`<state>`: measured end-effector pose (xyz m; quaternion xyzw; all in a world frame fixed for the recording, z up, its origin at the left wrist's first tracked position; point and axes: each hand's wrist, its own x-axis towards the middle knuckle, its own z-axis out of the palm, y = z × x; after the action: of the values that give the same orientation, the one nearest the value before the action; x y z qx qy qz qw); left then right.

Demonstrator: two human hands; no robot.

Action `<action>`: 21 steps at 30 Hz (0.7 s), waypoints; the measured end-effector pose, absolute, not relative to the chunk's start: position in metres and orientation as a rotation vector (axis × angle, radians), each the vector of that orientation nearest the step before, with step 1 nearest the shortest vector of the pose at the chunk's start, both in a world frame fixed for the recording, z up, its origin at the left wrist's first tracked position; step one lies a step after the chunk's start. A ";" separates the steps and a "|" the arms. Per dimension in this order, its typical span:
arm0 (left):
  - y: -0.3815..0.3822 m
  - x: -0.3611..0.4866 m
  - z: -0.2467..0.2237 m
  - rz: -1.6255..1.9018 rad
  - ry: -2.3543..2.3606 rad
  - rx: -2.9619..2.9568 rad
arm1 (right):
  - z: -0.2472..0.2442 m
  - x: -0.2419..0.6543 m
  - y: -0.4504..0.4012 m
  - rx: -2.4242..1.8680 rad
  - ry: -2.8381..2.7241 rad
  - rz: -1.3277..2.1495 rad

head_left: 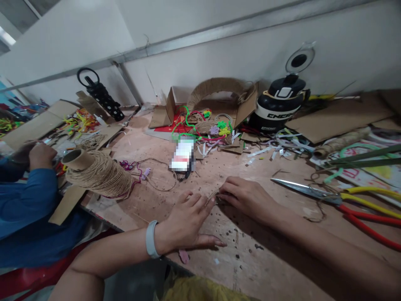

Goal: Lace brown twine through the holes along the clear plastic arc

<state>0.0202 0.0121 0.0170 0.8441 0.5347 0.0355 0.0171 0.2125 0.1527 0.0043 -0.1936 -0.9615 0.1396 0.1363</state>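
Note:
My left hand (189, 219), with a light grey band at its wrist, lies palm down on the table. Its fingers are stretched and the thumb points away to the right. Between my two hands runs a short piece of jute twine (214, 194). My right hand (241, 194) has its fingers curled down around the twine's right end, and its fingertips are partly hidden. The twine passes close by the left index finger; whether they touch I cannot tell. Beyond the hands lies a phone (182, 156) with its screen blurred out.
A large spool of jute twine (103, 173) stands left. Long scissors (328, 194) with yellow and red handles lie right. Behind are pipe-cleaner flowers (222, 127), a twine-wrapped arch (216, 88), a jug (278, 108) and a black bottle (105, 100). A co-worker's blue sleeve (34, 209) shows left.

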 end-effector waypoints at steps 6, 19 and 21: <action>0.016 0.021 0.011 0.100 1.666 2.648 | 0.007 0.212 0.153 -0.634 -2.811 0.482; 0.022 0.021 0.014 0.106 1.636 2.641 | 0.014 0.214 0.157 -0.672 -2.815 0.646; 0.023 0.021 0.013 0.094 1.637 2.637 | 0.013 0.214 0.157 -0.669 -2.819 0.641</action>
<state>0.0211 0.0228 0.0129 0.8491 0.5270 0.0303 0.0182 0.2135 0.1567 0.0134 -0.2245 -0.9464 0.2154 0.0870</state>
